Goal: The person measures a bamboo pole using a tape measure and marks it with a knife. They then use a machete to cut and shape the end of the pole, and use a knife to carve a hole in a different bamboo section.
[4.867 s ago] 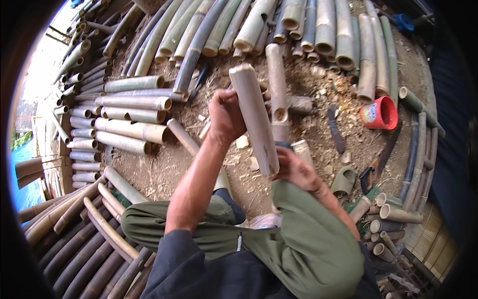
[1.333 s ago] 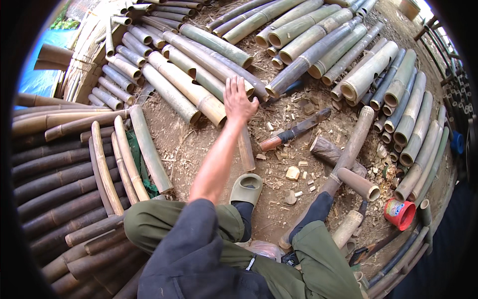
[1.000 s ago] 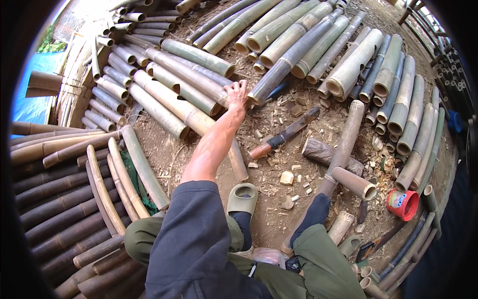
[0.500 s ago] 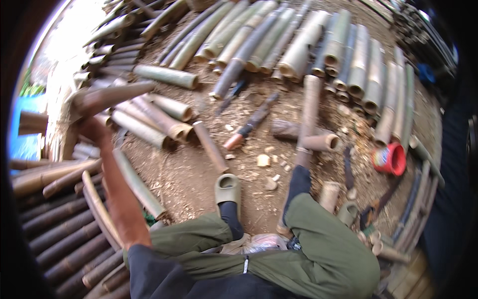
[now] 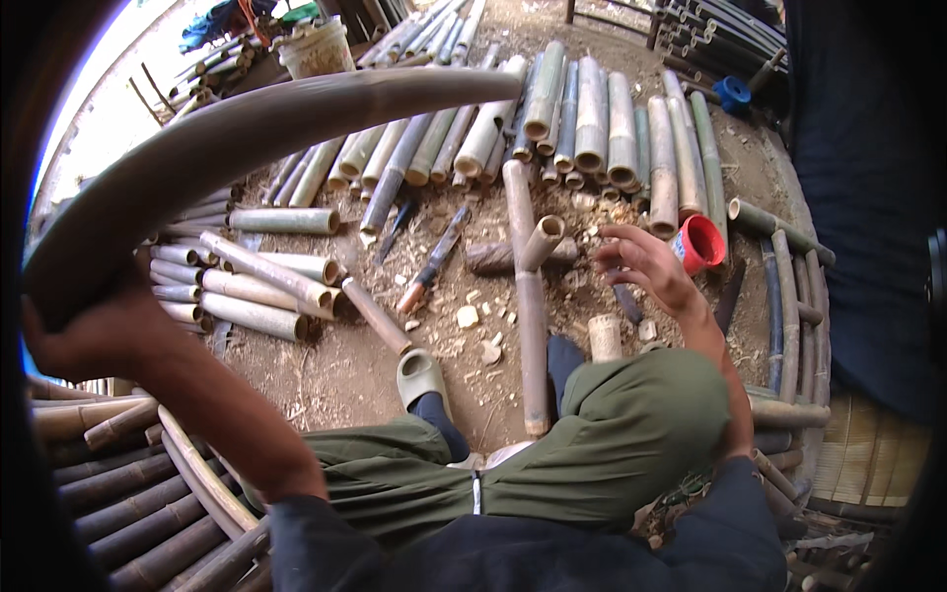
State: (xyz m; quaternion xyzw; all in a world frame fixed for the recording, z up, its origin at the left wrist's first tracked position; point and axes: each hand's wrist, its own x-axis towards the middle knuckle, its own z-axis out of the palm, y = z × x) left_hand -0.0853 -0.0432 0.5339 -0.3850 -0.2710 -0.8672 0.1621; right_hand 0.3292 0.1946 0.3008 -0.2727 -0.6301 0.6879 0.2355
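Note:
My left hand (image 5: 104,335) is raised at the left and closed around a bamboo pole (image 5: 286,118). The pole looms large and bowed in the wide view, its far end pointing right over the rows of cut bamboo. My right hand (image 5: 646,268) hangs in the air beyond my right knee, fingers apart and holding nothing. Close to it, a bamboo length (image 5: 531,335) runs from the ground ahead toward my feet, with a short open-ended tube (image 5: 544,242) against its side. Behind these lies a dark log (image 5: 490,258). A red bucket (image 5: 698,245) sits just right of my right hand.
Cut bamboo tubes (image 5: 592,123) line the far ground, with a smaller pile (image 5: 258,286) at left. A knife with an orange-ended handle (image 5: 434,259) lies among wood chips. A bamboo slat surface (image 5: 128,493) is at my left; a whitish bucket (image 5: 316,49) stands far back.
The bamboo pole in my left hand has come up closer and now reaches across toward the right. My right hand has come into view. The whole view has shifted.

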